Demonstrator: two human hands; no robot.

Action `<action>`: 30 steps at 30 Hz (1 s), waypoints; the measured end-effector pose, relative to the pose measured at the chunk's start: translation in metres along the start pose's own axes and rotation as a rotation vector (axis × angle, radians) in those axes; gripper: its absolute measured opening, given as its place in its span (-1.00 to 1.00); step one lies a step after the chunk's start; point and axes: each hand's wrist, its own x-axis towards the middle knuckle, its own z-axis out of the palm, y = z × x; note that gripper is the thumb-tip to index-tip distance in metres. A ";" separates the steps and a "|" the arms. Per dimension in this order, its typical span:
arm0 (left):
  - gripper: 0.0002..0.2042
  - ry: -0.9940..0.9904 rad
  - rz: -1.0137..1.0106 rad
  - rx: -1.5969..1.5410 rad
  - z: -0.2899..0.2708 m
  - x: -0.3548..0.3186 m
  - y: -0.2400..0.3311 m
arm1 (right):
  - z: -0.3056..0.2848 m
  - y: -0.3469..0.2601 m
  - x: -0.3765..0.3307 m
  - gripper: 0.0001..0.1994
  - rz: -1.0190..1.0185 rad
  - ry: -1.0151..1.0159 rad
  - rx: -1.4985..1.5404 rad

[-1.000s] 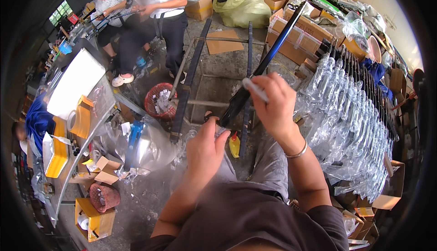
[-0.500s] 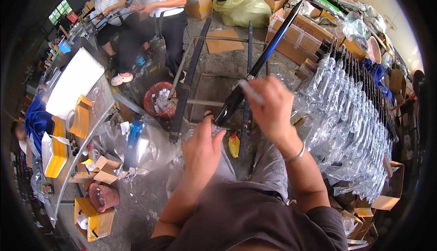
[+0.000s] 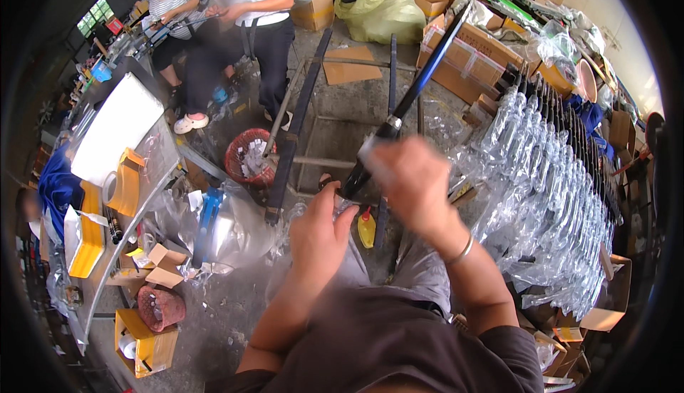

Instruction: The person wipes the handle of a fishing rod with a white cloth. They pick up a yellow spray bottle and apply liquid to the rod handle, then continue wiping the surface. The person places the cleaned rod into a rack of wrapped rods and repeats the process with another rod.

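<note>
A long black and blue pole [image 3: 422, 83] slants up and away from me, with a silver ring part way along it and a thicker black lower section. My left hand [image 3: 317, 230] grips its lower end, where a bit of clear plastic shows by the thumb. Close beside the black section is my right hand [image 3: 413, 179], blurred by motion, its fingers closed on a small whitish strip [image 3: 368, 153]. Whether that strip touches the pole I cannot tell. Under the pole stands a metal frame with dark padded bars [image 3: 303, 111].
Plastic-wrapped poles [image 3: 548, 172] lean in a row at right. A yellow bottle [image 3: 366, 228] lies between my legs. A red basket [image 3: 249, 152] holds white scraps. At left is a cluttered table [image 3: 146, 179]. Two people work at far left; cartons [image 3: 467, 61] sit at the back.
My right hand has moved slightly down and toward me along the pole, carrying the whitish strip. The silver ring now shows more fully. My left hand has barely shifted.
</note>
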 end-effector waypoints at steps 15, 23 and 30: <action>-0.52 -0.197 -0.086 -0.282 0.003 -0.005 -0.012 | 0.003 -0.018 -0.028 -0.67 -0.026 -0.061 0.117; -0.60 -0.315 -0.422 -0.881 -0.005 0.000 -0.007 | 0.003 -0.012 -0.024 -0.66 0.022 0.036 0.153; -0.63 -0.362 -0.362 -0.709 -0.004 -0.003 -0.003 | -0.008 0.015 0.003 -0.68 0.062 0.113 0.080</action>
